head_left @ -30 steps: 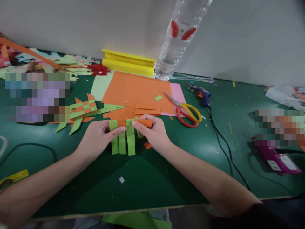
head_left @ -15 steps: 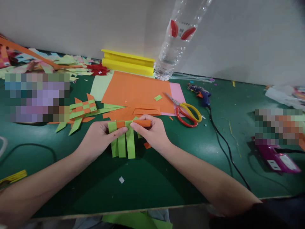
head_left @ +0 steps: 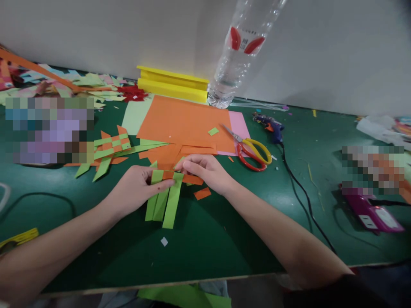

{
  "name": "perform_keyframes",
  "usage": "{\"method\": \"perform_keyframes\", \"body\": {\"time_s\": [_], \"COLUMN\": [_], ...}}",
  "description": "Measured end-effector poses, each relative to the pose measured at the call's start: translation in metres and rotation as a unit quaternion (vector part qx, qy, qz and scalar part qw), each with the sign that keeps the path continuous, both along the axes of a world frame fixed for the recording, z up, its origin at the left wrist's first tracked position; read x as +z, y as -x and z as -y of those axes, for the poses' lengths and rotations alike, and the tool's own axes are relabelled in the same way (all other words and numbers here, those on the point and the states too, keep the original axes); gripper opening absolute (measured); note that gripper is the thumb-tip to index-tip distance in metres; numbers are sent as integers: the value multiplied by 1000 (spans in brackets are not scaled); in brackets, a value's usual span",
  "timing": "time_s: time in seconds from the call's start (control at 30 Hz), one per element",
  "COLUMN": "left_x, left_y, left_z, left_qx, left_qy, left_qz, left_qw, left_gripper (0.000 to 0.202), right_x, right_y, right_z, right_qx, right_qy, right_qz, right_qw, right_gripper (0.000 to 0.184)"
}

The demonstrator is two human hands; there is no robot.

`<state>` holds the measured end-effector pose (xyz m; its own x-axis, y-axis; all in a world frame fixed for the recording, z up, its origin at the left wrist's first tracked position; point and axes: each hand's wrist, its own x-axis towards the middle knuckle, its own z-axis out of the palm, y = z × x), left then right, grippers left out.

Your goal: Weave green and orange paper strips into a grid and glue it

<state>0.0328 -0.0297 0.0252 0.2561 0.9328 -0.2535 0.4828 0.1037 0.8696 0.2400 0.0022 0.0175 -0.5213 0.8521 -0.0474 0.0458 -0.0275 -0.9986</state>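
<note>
My left hand (head_left: 138,185) is closed on a small weave of paper strips, thumb in front and fingers behind. Green paper strips (head_left: 172,205) hang down from the weave and cross an orange paper strip (head_left: 192,179), which sticks out to the right. At the weave's upper right edge, my right hand (head_left: 205,170) has its fingers bent in a pinch around a green strip's end; the fingertips are partly hidden. Beneath the right hand lies a loose orange paper piece (head_left: 202,194). A finished-looking woven green and orange paper fish (head_left: 112,144) rests to the left.
Behind the hands lie orange paper sheets (head_left: 186,119), with scissors (head_left: 250,147) on their right edge. Farther right are a glue gun (head_left: 271,126) with a black cord and a magenta power strip (head_left: 372,209). A plastic bottle (head_left: 237,60) stands by yellow folded card (head_left: 173,85).
The weave has come slightly down and tilted, its green strips now slanting. My right thumb has left the front of the weave, and the right fingers have shifted to its upper edge.
</note>
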Motion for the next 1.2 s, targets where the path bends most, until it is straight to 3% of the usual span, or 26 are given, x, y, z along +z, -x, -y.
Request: {"method": "perform_keyframes", "body": {"time_s": [0.27,0.4,0.53,0.63,0.8,0.97,1.2], "left_x": [-1,-1,-2,-3,-3,1,1], "left_y": [-1,-1,-1,0,-2,-5,-5], "left_z": [1,1,0,0,0,1,2], "left_qx": [-26,-33,-31,-33,-46,-35,-49], "left_qy": [-23,-14,-12,-10,-30,-40,-14], "left_qz": [-22,-39,-53,-62,-55,-55,9], "left_qw": [999,999,998,997,997,997,999], "left_gripper": [36,41,43,42,38,47,44], "right_x": [-1,1,-1,-3,-6,-7,-4], "right_y": [-3,1,6,9,10,10,7], "right_z": [3,10,16,19,19,19,15], "right_qx": [58,13,-33,-48,-55,-55,-60], "right_qy": [-56,-154,-266,-303,-279,-272,-165], "right_qz": [72,111,151,155,175,159,111], "right_qw": [994,982,951,939,943,947,978], "right_gripper": [25,24,26,28,30,28,29]}}
